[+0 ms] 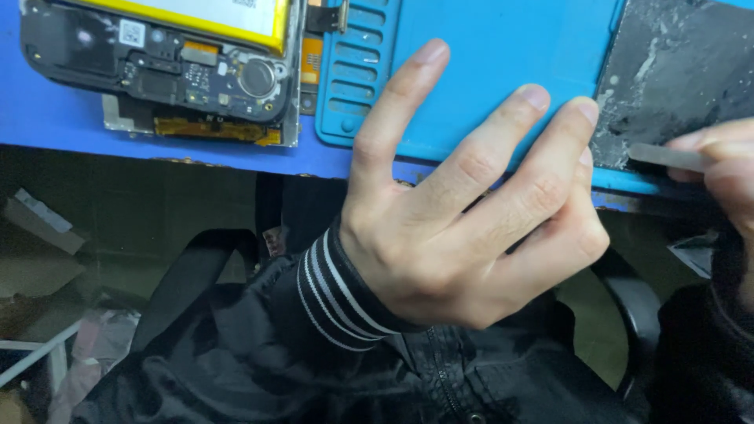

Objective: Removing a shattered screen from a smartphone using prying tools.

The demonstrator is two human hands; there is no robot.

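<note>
My left hand lies flat with fingers spread over the near edge of a blue work mat. Its ring and little fingertips press on the corner of a dark phone panel smeared with grey glue residue. My right hand enters at the right edge and pinches a thin flat metal blade, whose tip rests at the lower edge of the panel. An opened phone with bare circuit board and yellow-edged battery lies at the top left, apart from both hands.
The blue tabletop ends just below the mat. The mat has a ribbed tray section at its left side. Below the table are my dark jacket, a black chair arm and clutter on the floor at left.
</note>
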